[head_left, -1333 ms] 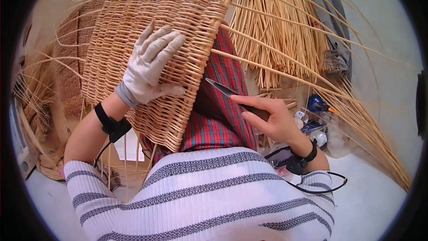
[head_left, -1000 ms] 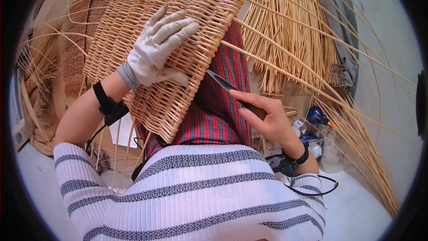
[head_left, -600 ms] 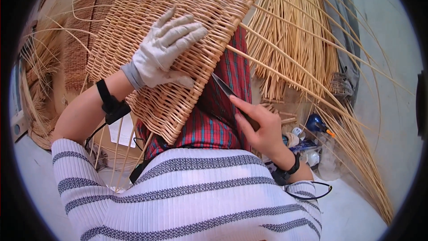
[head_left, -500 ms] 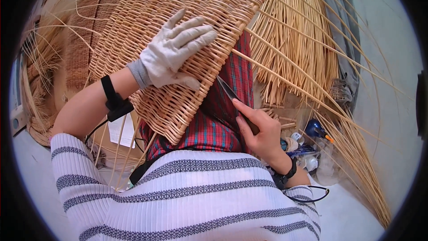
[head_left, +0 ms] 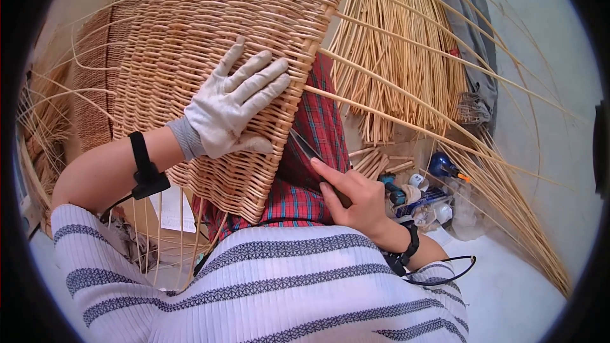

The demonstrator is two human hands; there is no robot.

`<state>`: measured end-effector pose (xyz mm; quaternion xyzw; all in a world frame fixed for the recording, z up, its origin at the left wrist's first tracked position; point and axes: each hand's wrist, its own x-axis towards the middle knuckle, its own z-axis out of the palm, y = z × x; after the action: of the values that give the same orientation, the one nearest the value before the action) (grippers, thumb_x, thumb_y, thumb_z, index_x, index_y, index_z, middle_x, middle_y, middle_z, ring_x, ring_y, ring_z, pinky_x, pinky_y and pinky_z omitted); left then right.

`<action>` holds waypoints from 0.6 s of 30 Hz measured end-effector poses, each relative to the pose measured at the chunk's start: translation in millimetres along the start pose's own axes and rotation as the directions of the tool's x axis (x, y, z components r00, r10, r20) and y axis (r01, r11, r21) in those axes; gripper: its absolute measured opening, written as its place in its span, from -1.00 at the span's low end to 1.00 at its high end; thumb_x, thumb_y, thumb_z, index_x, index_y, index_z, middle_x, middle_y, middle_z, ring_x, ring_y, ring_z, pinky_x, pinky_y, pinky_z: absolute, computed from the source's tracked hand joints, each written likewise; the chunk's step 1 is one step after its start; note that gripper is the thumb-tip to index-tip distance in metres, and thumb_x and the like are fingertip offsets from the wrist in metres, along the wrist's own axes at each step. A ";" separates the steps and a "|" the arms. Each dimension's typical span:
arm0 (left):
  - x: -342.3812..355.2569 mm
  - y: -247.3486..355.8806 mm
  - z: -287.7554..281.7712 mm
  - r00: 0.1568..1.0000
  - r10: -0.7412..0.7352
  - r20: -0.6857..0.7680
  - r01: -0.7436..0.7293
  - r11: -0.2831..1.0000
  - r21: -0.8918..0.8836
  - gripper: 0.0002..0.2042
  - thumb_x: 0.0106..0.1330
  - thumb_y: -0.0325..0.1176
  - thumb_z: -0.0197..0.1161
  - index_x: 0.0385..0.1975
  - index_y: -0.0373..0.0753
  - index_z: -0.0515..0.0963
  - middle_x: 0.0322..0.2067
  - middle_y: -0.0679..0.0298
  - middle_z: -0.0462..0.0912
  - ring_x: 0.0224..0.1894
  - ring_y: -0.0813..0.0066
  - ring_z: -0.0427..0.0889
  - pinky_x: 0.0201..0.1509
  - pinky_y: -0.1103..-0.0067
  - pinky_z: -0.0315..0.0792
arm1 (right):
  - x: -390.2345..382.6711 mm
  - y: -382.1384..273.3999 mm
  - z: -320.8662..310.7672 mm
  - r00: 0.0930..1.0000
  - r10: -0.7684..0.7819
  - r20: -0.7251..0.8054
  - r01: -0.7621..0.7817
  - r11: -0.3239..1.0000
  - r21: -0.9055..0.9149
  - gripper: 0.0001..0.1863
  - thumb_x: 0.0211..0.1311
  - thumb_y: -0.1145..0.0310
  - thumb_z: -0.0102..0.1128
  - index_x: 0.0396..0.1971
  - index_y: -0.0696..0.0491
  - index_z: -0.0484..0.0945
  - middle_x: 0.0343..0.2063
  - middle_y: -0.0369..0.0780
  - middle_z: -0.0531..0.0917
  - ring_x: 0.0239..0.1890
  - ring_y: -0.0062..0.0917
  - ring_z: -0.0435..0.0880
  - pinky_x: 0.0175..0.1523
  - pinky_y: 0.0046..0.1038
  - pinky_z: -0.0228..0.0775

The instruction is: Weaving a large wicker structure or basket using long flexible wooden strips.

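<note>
A woven wicker panel [head_left: 197,32] lies slanted across my lap, over a red plaid cloth [head_left: 321,105]. My left hand [head_left: 238,101], in a whitish work glove, rests flat on the weave near its right edge, fingers stretched and thumb apart. In my bare right hand [head_left: 356,197] is a knife [head_left: 306,146], its handle mostly hidden in the palm. The index finger lies along the dark, pointed blade. The blade's tip is beside the panel's right edge, below the lowest long willow rod [head_left: 375,111] jutting out there; I cannot tell whether it touches.
A thick bundle of willow rods [head_left: 400,57] lies at the far right beside grey cloth [head_left: 473,82]. More thin rods [head_left: 521,222] fan out at the right. Near my right hand are rod offcuts [head_left: 372,162] and a blue round object [head_left: 441,165]. A brown woven piece [head_left: 92,95] stands at the left.
The view has shifted, so the panel and both hands appear farther left and slightly lower. My left hand still lies on the weave, and my right still grips the knife.
</note>
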<state>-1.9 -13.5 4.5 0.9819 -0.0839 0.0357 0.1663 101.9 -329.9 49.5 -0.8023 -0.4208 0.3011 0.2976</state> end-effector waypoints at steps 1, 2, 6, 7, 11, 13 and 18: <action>-0.1 0.0 -0.1 1.000 -0.003 -0.001 0.003 1.000 -0.014 0.12 0.16 0.48 0.29 0.62 -0.19 0.22 0.61 0.09 0.23 0.68 0.10 0.11 0.78 -0.03 -0.26 | 2.5 0.0 -2.0 1.000 0.018 0.020 -0.020 0.996 0.092 -0.51 0.33 0.50 0.37 0.26 0.00 0.72 -0.33 -0.07 0.79 -0.39 -0.37 0.76 -0.20 -0.40 0.58; 0.9 -0.3 0.6 1.000 -0.003 0.000 0.003 1.000 -0.021 0.12 0.15 0.46 0.31 0.62 -0.19 0.23 0.61 0.10 0.24 0.68 0.10 0.11 0.78 -0.03 -0.26 | 6.8 2.5 -3.7 0.998 0.046 0.047 -0.054 0.982 0.183 -0.52 0.34 0.50 0.36 0.27 0.02 0.71 -0.26 -0.05 0.83 -0.34 -0.40 0.79 -0.15 -0.41 0.60; 2.4 -0.9 0.7 1.000 0.001 -0.022 -0.001 0.999 -0.035 0.11 0.13 0.43 0.36 0.60 -0.20 0.27 0.61 0.11 0.25 0.68 0.12 0.12 0.78 0.02 -0.21 | 27.3 15.4 -18.1 0.993 -0.004 0.118 -0.056 0.866 0.498 -0.55 0.40 0.52 0.29 0.28 0.12 0.68 0.04 -0.04 0.84 -0.08 -0.52 0.83 0.06 -0.47 0.62; 2.6 -0.9 1.0 1.000 -0.008 -0.024 0.007 0.999 -0.042 0.11 0.10 0.41 0.37 0.59 -0.21 0.29 0.60 0.10 0.26 0.68 0.12 0.13 0.78 0.04 -0.19 | 32.7 21.1 -25.5 0.981 0.001 0.193 -0.082 0.908 0.411 -0.56 0.37 0.54 0.30 0.25 0.11 0.72 0.00 -0.03 0.84 -0.07 -0.48 0.85 0.07 -0.46 0.62; 2.3 -3.3 0.5 1.000 -0.005 -0.025 0.004 0.999 -0.037 0.12 0.04 0.41 0.36 0.57 -0.21 0.33 0.59 0.10 0.29 0.67 0.12 0.15 0.78 0.03 -0.17 | 56.8 42.4 -38.6 0.953 -0.249 0.170 0.229 0.965 0.128 -0.51 0.32 0.47 0.37 0.26 -0.09 0.75 -0.58 -0.18 0.68 -0.61 -0.52 0.60 -0.42 -0.48 0.42; 2.9 -7.5 1.1 0.999 0.025 -0.021 -0.026 1.000 -0.017 0.14 0.05 0.43 0.37 0.55 -0.29 0.32 0.58 0.01 0.28 0.67 0.03 0.14 0.76 -0.01 -0.18 | 65.0 48.1 -42.4 0.949 -0.206 0.240 0.111 0.928 0.356 -0.53 0.35 0.45 0.36 0.27 -0.08 0.74 -0.60 -0.22 0.68 -0.63 -0.60 0.55 -0.46 -0.52 0.37; -2.1 -8.6 0.5 0.999 0.031 -0.014 -0.032 0.999 -0.033 0.13 0.04 0.42 0.40 0.51 -0.33 0.37 0.55 -0.05 0.32 0.66 -0.05 0.14 0.75 -0.05 -0.19 | 74.6 46.7 -48.7 0.783 0.122 0.610 -0.567 0.543 0.619 -0.60 0.44 0.40 0.32 0.24 -0.01 0.75 -0.61 -0.34 0.67 -0.60 -0.75 0.53 -0.48 -0.50 0.35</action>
<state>-2.5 -5.3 1.0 0.9773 -0.0988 0.0435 0.1825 195.5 -299.0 29.3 -0.5540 -0.1357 0.7023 0.4260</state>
